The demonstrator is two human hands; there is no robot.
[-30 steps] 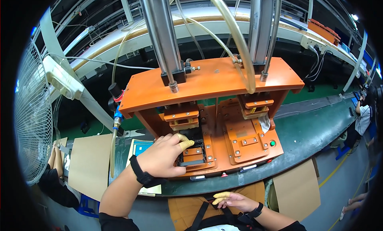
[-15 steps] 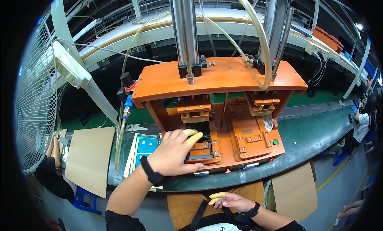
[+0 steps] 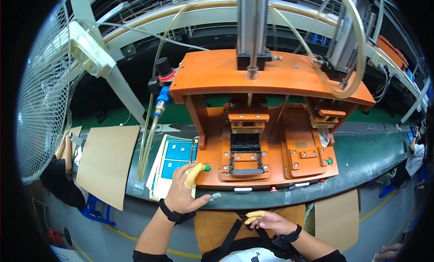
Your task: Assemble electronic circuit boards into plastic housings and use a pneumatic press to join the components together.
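My left hand [image 3: 183, 192] is beside the left front of an orange press [image 3: 212, 178], fingers apart and empty. Its forefinger, in a yellow finger cot, reaches to the edge of a green button [image 3: 207, 168]; whether it presses cannot be made out. A black plastic frame [image 3: 246, 171] lies in the press's left fixture, under the raised orange press head [image 3: 248, 118]. Over my lap hovers my right hand [image 3: 266, 222], loosely bent, yellow cots on its fingers, with nothing seen in it.
Blue-and-cream printed sheets [image 3: 176, 150] lie left of the press on the green bench [image 3: 361, 149]. The right fixture [image 3: 307, 160] has its own green button [image 3: 329, 161]. A fan [image 3: 45, 103] stands at left, near a cardboard sheet [image 3: 108, 167]. Co-workers sit at both sides.
My left hand has drawn back from the black frame in the left fixture and moved left to the green button. The view has shifted; my right hand stays over my lap.
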